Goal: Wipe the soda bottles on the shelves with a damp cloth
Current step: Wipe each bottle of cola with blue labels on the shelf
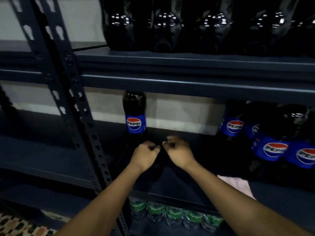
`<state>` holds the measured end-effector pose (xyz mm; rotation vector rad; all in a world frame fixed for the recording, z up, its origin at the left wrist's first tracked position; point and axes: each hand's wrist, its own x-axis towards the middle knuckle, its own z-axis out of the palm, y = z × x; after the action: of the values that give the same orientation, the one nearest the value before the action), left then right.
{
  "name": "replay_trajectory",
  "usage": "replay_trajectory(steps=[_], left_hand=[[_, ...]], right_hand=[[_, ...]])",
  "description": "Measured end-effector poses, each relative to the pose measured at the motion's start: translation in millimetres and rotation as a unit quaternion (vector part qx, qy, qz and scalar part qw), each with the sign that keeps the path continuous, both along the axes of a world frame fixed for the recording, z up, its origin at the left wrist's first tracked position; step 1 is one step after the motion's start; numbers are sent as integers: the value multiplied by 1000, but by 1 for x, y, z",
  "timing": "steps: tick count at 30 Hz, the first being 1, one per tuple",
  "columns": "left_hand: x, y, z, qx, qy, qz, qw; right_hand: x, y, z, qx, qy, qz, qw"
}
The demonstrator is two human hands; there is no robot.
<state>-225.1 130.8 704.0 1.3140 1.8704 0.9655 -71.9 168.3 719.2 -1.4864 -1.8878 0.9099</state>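
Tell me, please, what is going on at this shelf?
A person reaches both hands into the middle shelf. The left hand and right hand sit close together, fingers curled, beside a lone upright Pepsi bottle; it is too dark to tell whether they hold anything. A pale cloth lies on the shelf near the right forearm, in neither hand. More Pepsi bottles stand at the right.

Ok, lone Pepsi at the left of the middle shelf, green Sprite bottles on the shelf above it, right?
Not above: the head view shows the green Sprite bottles one level below the lone Pepsi, which does stand at the left.
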Motion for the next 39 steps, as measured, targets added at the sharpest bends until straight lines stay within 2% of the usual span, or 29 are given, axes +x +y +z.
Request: replay_trajectory(steps=[3, 7, 12, 16, 20, 24, 31, 37, 39], left_hand=[[40, 13, 20, 18, 0, -49, 999], [102, 39, 35, 34, -10, -92, 995], [183, 68, 48, 78, 19, -162, 984], [219, 92, 57, 83, 40, -196, 976], [235, 114, 62, 48, 4, -205, 978], [234, 145, 39, 46, -44, -204, 977], [217, 107, 63, 52, -89, -164, 981], [169, 80, 49, 80, -31, -127, 988], [157, 65, 48, 73, -44, -126, 988]], right_hand=[[55, -5, -3, 28, 51, -89, 994], [119, -5, 2, 82, 66, -197, 975], [173, 14, 11, 74, 81, -275, 955], [177, 32, 14, 39, 87, -260, 961], [175, 48, 18, 27, 110, -272, 956], [177, 53, 20, 38, 116, -285, 951], [173, 45, 22, 34, 88, -247, 964], [159, 26, 22, 10, 79, -188, 979], [153, 11, 20, 20, 84, -157, 984]])
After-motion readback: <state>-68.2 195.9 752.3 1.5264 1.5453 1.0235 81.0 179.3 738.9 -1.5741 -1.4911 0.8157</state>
